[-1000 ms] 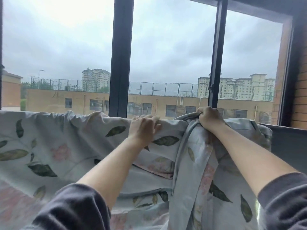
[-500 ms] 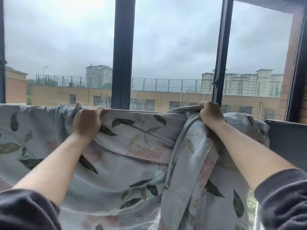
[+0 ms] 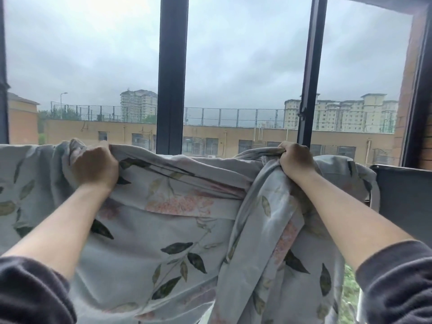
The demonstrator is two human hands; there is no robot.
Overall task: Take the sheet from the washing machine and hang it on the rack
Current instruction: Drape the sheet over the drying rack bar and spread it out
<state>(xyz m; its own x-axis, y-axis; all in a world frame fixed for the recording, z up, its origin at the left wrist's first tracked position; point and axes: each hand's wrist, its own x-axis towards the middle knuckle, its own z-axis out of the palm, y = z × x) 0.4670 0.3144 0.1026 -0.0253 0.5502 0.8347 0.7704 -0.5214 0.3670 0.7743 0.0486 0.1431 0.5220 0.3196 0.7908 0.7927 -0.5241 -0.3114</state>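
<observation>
**A:** Where is the sheet (image 3: 163, 230)?

**B:** It is draped below the window, with its top edge running across the whole view. The cloth is pale grey with dark leaves and pink blossoms, and it hangs down on the near side. Whatever carries it is hidden under the fabric.

**A:** And the person's left grip (image 3: 93, 167)?

**B:** It is clenched on a bunched fold at the sheet's top edge, left of the thick window post (image 3: 171, 73). The back of the hand faces the camera.

**A:** The right grip (image 3: 294, 160)?

**B:** Its fingers are curled round a gathered wad of the top edge, just beneath the thinner window bar (image 3: 311, 66). A twisted length of cloth falls from that fist.

**A:** And between the two?

**B:** Long slanting creases run from one fist to the other.

**A:** Anything else?

**B:** Dark sleeves (image 3: 397, 284) cover the upper forearms, and a dark panel (image 3: 404, 190) stands just right of the sheet. Outside are tan buildings (image 3: 233, 139) under grey cloud.
</observation>
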